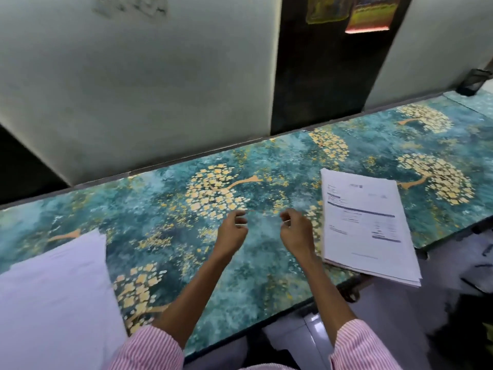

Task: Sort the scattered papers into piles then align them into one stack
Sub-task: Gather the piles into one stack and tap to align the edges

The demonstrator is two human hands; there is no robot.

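Head view: left hand and right hand over table, fingers curled, hold unclear in blur; printed stack at 3 o'clock, blank pile at 8 o'clock.

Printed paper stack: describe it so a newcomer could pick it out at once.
Find the long table with the teal, golden-tree cover. On its right part, beside the person's right hand, lies the printed stack, its near corner overhanging the front edge. Unlike the blank white pile at the left, its top sheet carries text and dark bars.
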